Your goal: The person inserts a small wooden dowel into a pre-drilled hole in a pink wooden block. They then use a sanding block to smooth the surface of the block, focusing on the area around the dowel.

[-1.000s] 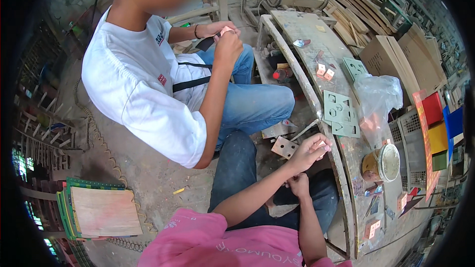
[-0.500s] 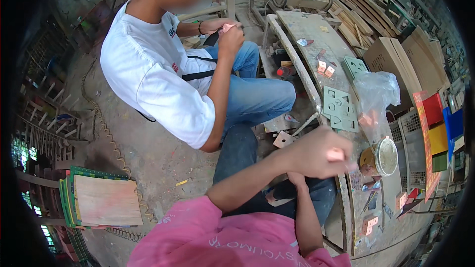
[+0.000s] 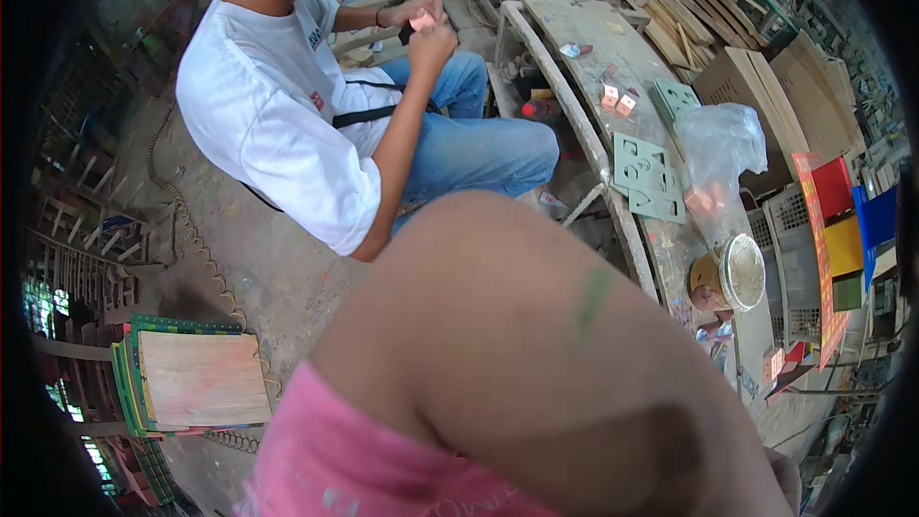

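Observation:
My left arm [image 3: 517, 325], bare below a pink sleeve, is raised very close to the camera. Its elbow points away and the forearm slants down to the lower right. A sliver of skin [image 3: 787, 481] shows at the forearm's far end; its fingers cannot be made out. My right hand is hidden behind this arm or out of the picture. Nearest the forearm, on the bench, stand a paint-stained tin [image 3: 742, 273] with a whitish top and a small pinkish wooden block [image 3: 773, 364] with dark dots. What either of my hands holds is hidden.
A co-worker in a white shirt [image 3: 287, 124] sits ahead-left, holding a small pinkish block [image 3: 421, 22]. The long bench [image 3: 574, 24] carries green cut-out stencils [image 3: 646, 168], dotted blocks [image 3: 617, 101] and a clear plastic bag [image 3: 723, 139]. Boards [image 3: 201, 378] are stacked at left; cardboard [image 3: 756, 110] leans at right.
My left arm has swung up close to the camera, covering my lap, my right arm and the near bench. The left hand has left its place beside the tin. The view has shifted slightly.

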